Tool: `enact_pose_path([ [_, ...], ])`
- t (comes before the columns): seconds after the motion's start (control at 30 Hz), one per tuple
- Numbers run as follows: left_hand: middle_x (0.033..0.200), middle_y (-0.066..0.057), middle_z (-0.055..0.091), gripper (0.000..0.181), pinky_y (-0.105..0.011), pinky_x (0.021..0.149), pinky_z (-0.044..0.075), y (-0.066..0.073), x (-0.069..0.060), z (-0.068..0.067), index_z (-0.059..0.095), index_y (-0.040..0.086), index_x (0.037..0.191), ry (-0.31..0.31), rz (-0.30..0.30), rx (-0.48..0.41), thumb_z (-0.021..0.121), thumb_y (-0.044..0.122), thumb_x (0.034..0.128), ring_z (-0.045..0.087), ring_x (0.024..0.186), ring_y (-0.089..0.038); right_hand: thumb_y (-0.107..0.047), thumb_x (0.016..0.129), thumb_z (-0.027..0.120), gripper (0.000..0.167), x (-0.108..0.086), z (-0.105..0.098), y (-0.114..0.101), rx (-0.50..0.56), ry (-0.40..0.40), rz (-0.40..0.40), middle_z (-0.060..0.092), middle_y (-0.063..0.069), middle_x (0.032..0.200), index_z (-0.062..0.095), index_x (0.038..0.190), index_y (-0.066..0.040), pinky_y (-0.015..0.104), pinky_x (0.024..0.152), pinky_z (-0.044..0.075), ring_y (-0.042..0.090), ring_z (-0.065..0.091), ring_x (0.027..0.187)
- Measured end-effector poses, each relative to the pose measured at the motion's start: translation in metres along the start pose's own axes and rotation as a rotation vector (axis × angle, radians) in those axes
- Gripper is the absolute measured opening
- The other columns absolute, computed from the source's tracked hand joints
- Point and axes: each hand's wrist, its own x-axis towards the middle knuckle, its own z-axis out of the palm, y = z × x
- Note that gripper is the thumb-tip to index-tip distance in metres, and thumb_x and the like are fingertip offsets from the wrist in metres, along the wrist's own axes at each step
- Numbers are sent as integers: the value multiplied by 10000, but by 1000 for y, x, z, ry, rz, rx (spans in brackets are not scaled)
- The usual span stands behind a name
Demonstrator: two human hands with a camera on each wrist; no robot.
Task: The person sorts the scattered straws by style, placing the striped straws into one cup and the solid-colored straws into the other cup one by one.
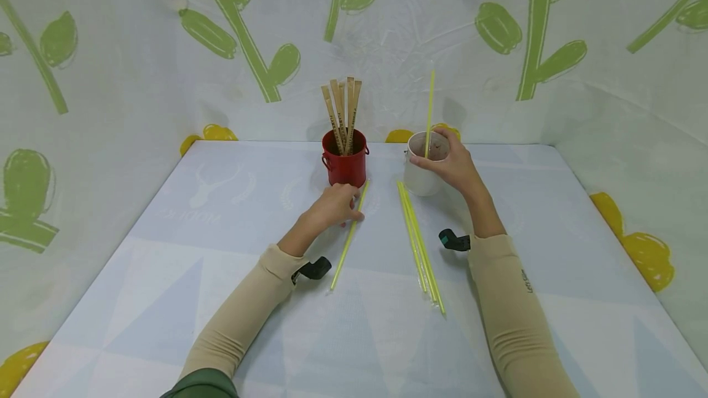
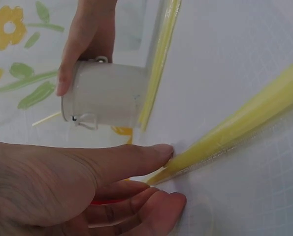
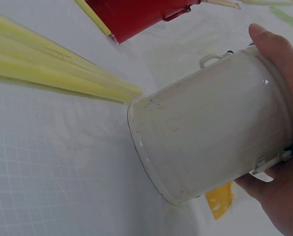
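One yellow straw (image 1: 430, 106) is standing in white pail (image 1: 421, 178) | right hand (image 1: 458, 167) is gripping pail | left hand (image 1: 334, 204) is curving part-open around lone straw (image 1: 343, 258), pinch unclear | wrapped straws (image 1: 418, 238) are lying on bench (image 1: 564, 232), awaiting placement

White bucket (image 1: 421, 178) upright; yellow straw (image 1: 430, 103) inside, straws (image 1: 422, 245) beside.

The person's left arm (image 1: 249, 309) reaches forward and slants in toward the middle. Its wrist (image 1: 293, 239) shows past the sleeve (image 1: 279, 266), and the left hand (image 1: 334, 204) has its thumb (image 2: 131, 161) and fingers (image 2: 151, 211) bent close together in a pinch. The right arm (image 1: 511, 312) reaches forward too, a bit farther out. The right hand (image 1: 457, 166) is curled in a wide grip, thumb nearer the body, fingers on the far side.
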Motion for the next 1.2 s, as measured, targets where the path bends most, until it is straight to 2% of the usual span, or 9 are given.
enact_pose_path([
  [0.17, 880, -68, 627, 434, -192, 567, 496, 0, -2, -1, 640, 80, 1198, -17, -7, -30, 791, 251, 829, 625, 684, -173, -523, 740, 808, 943, 0, 0, 0, -1, 2, 4, 384, 138, 1515, 319, 1476, -195, 596, 1064, 403, 367, 415, 1331],
  [0.33, 893, -70, 627, 452, -188, 565, 498, 0, -3, -2, 639, 75, 1222, -15, -3, -29, 788, 245, 831, 612, 716, -170, -525, 742, 806, 940, 0, 0, 1, -1, 2, 4, 394, 142, 1505, 320, 1477, -197, 595, 1059, 408, 365, 421, 1322],
  [0.97, 901, -79, 646, 420, -190, 567, 531, -3, -4, -3, 607, 50, 1287, -54, 25, -65, 716, 142, 892, 643, 602, -153, -529, 739, 806, 947, 0, 0, -1, -12, 3, 6, 398, 163, 1499, 316, 1477, -193, 600, 1046, 420, 380, 432, 1314],
  [1.2, 908, -84, 645, 414, -187, 568, 523, -4, -3, -2, 605, 64, 1296, -61, 10, -69, 704, 134, 900, 634, 609, -161, -532, 742, 802, 946, 0, 0, -1, -11, -1, 12, 397, 163, 1499, 312, 1479, -196, 598, 1045, 423, 379, 431, 1316],
])
